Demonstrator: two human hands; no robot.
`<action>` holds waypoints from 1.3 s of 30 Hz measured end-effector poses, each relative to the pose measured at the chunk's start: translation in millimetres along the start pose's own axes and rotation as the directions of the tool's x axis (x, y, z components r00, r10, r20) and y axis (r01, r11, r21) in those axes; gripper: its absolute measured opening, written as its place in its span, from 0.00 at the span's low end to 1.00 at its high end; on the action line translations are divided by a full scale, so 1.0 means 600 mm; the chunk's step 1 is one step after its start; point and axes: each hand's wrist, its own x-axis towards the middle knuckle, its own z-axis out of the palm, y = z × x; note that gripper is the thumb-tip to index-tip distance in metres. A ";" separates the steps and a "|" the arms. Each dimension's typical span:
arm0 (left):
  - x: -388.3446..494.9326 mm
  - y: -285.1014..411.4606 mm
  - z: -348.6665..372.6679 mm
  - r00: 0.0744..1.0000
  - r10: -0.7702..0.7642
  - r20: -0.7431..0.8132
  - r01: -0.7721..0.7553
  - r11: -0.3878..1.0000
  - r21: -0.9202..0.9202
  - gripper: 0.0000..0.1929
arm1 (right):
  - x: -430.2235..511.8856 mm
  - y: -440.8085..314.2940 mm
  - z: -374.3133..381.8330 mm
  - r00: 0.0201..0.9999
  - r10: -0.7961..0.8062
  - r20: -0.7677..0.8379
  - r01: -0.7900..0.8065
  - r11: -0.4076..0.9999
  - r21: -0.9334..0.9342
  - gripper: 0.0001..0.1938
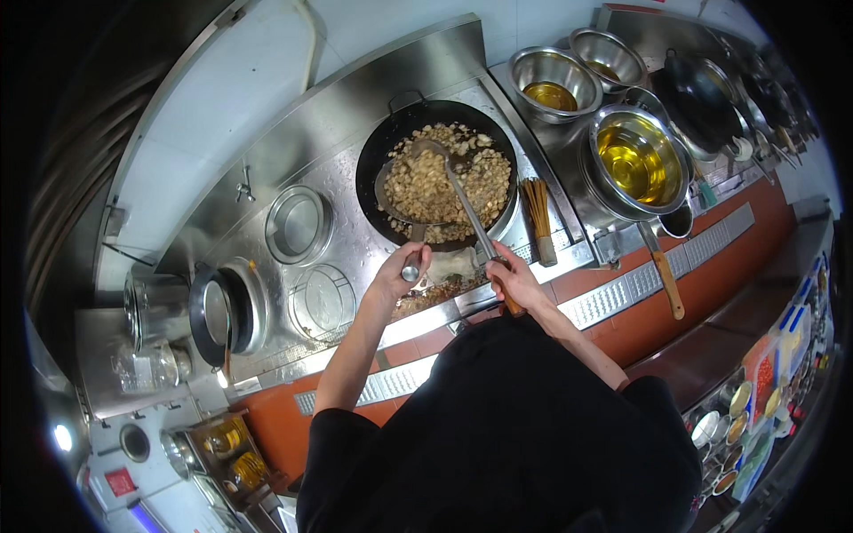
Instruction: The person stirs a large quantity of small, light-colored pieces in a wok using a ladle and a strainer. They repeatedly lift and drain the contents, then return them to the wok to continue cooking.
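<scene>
A black wok (368,150) sits on the steel range, its loop handle at the back. Small chopped, pale-brown pieces of food (476,183) cover much of its inside. My left hand (400,270) grips the metal handle of a wide round scoop or strainer (418,232), whose bowl lies in the wok heaped with the pieces. In my right hand (513,276) is the wooden handle of a steel ladle (466,203). The ladle's head rests over the heaped food, partly hidden by it. A folded pale cloth (453,265) lies at the wok's near edge.
Right of the wok stands a bamboo wok brush (538,223). Beyond it are steel bowls of oil (640,163) and a wooden-handled tool (663,280). To the left sit a steel basin (298,225), a wire ring stand (322,303) and a smaller black wok (213,313).
</scene>
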 end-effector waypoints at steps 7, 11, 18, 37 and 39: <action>0.008 -0.006 0.041 0.997 -0.053 0.055 0.063 0.980 -0.191 0.12 | -0.051 -0.020 -0.008 0.995 -0.074 0.061 0.088 0.960 -0.265 0.32; 0.025 0.009 0.039 0.907 -0.306 0.291 0.414 0.777 -0.474 0.08 | -0.061 -0.019 -0.018 0.991 -0.134 0.011 0.132 0.952 -0.276 0.31; 0.008 0.016 -0.001 0.987 -0.084 0.141 0.117 0.960 -0.252 0.07 | -0.072 -0.020 -0.059 0.985 -0.165 -0.054 0.144 0.951 -0.275 0.31; -0.077 -0.073 0.064 0.921 0.390 0.006 -0.338 0.791 0.510 0.13 | -0.087 -0.031 -0.109 0.958 -0.235 -0.163 0.176 0.933 -0.314 0.32; -0.074 -0.080 0.071 0.891 0.453 0.032 -0.378 0.701 0.606 0.16 | -0.093 -0.031 -0.114 0.952 -0.246 -0.181 0.173 0.922 -0.345 0.32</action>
